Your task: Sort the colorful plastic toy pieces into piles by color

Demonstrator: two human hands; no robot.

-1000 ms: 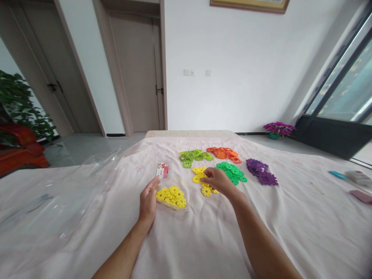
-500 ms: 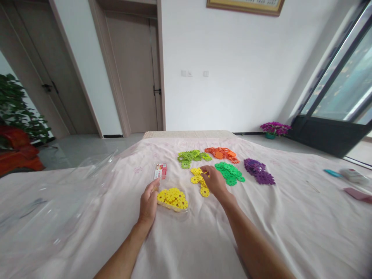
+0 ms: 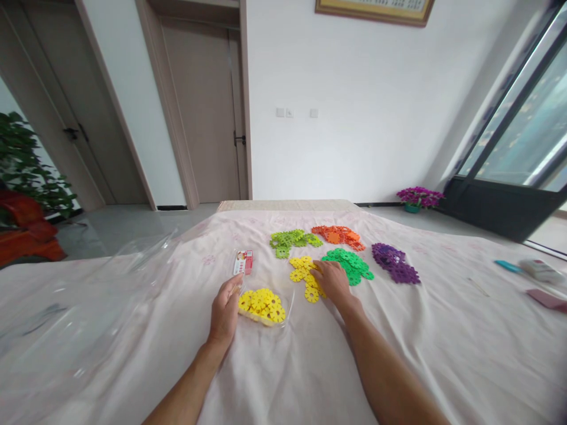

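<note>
A clear plastic box (image 3: 290, 304) holds a heap of yellow flower-shaped discs (image 3: 261, 304). My left hand (image 3: 225, 311) grips its left side, with the fingers at the back corner. A smaller pile of yellow discs (image 3: 302, 270) lies loose on the cloth to the right of the box. My right hand (image 3: 333, 283) rests palm down at that pile's right edge, fingers apart and reaching over the discs; its fingertips are partly hidden. Right behind this hand is a pile of green discs (image 3: 349, 265).
Light green (image 3: 287, 239), orange (image 3: 339, 235) and purple pieces (image 3: 394, 262) lie in piles farther back. A red-and-white label (image 3: 243, 261) is behind the box. Clear plastic wrapping (image 3: 88, 319) spreads over the left of the cloth (image 3: 274, 383). A blue item (image 3: 507, 266) lies far right.
My right hand has lowered onto the right edge of the loose yellow pile, and its fingers have spread. The box has tilted or turned slightly, with my left hand still on it.
</note>
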